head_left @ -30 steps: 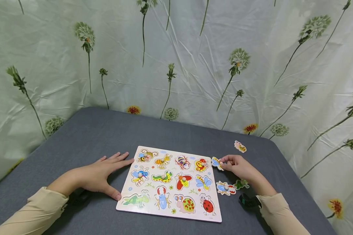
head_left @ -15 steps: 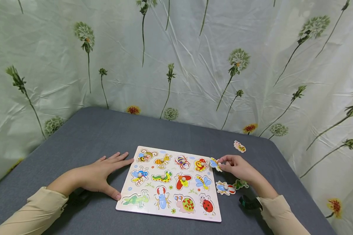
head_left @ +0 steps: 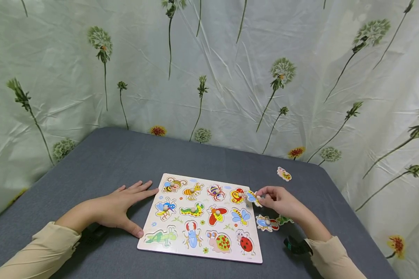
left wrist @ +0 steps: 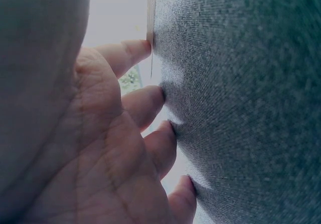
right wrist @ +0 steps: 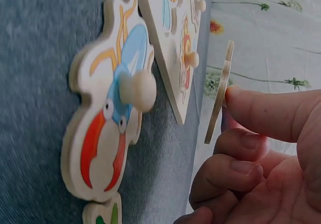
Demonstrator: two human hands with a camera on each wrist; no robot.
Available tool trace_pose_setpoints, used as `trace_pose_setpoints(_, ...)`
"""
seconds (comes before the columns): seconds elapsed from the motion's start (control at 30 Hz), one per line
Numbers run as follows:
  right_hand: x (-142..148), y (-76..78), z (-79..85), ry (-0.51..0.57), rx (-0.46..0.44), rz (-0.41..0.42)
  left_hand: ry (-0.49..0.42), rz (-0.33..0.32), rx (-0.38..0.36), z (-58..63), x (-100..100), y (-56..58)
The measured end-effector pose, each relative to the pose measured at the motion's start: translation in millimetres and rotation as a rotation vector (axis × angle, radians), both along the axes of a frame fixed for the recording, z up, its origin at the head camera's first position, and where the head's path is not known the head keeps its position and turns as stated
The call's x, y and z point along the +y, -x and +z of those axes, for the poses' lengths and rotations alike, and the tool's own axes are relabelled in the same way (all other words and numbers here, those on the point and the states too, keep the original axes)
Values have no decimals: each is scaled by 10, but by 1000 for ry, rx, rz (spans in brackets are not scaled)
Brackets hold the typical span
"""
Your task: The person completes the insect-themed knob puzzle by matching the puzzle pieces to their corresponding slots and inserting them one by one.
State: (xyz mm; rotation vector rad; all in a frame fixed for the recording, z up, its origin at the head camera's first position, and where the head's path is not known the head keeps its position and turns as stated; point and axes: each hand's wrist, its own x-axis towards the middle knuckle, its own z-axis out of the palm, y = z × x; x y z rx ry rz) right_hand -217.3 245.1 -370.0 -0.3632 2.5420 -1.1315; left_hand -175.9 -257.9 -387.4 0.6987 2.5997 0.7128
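My right hand (head_left: 281, 199) pinches a dragonfly puzzle piece (head_left: 252, 198) between thumb and fingers. The piece is lifted, overlapping the upper right edge of the wooden peg puzzle board (head_left: 208, 228) in the head view. In the right wrist view this piece (right wrist: 220, 93) shows edge-on, above the table. An uncovered dragonfly recess (head_left: 241, 217) lies in the board's middle row, at the right. My left hand (head_left: 120, 209) spreads its fingers, with fingertips and thumb at the board's left edge. Seated in the board are several knobbed pieces, including a caterpillar (head_left: 193, 210) and a spider (head_left: 216, 192).
A stag beetle piece (head_left: 265, 223) lies on the grey cloth right of the board, knob up. Touching it is a green piece (head_left: 284, 220), partly behind the right hand. A pink and yellow piece (head_left: 284, 174) lies farther back. A flowered curtain (head_left: 209, 69) hangs behind the table.
My right hand has moved slightly left with the dragonfly piece, which has gone from beside the board to over its right edge. The left hand has stayed in place.
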Motion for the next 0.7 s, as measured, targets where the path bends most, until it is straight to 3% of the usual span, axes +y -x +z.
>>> trace_pose_setpoints(0.4,-92,-138,-28,61,12,95,-7,-3,-6,14,-2,-2)
trace_pose_setpoints(0.7,-149,-224,-30,61,-18,100,-12,-3,-6,8,-3,-6)
